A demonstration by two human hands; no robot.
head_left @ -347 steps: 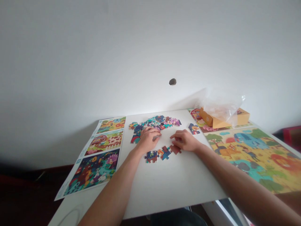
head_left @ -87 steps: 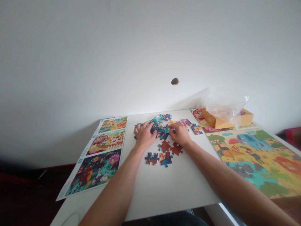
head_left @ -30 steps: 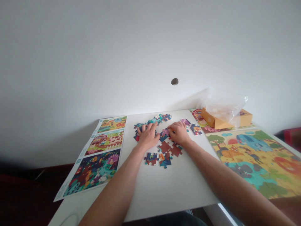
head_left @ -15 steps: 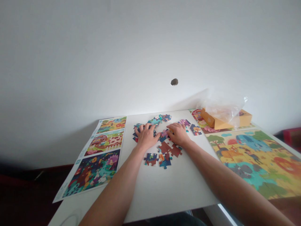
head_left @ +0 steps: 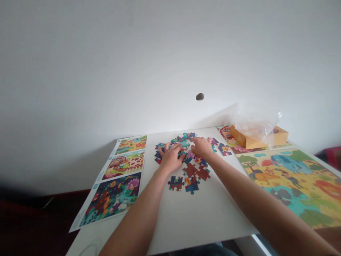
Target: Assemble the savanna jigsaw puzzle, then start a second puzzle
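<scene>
My left hand [head_left: 172, 158] lies palm down with its fingers spread over a cluster of dark blue and teal jigsaw pieces [head_left: 159, 147]. Several of those pieces are partly hidden beneath it. At the right of the cluster, my right hand [head_left: 203, 147] has its fingers loosely bent and apart, near teal jigsaw pieces [head_left: 185, 143]; no piece shows in its grasp. Just in front of the hands are brown jigsaw pieces [head_left: 190, 169]. Nearer still, two more pieces lie side by side, a dark blue and brown one [head_left: 176, 183] and a blue one [head_left: 192, 185].
A sheet with three printed pictures [head_left: 124, 193] lies on the white table [head_left: 181, 220] at left. On the right lies an assembled animal puzzle [head_left: 293, 177]. Behind it, an open yellow box [head_left: 253, 142] carries a clear plastic bag [head_left: 255, 122]. A white wall [head_left: 160, 71] stands behind.
My right hand has shifted slightly away from me, uncovering colourful pieces below it. My left hand stays spread over the cluster. The whole view has shifted a little.
</scene>
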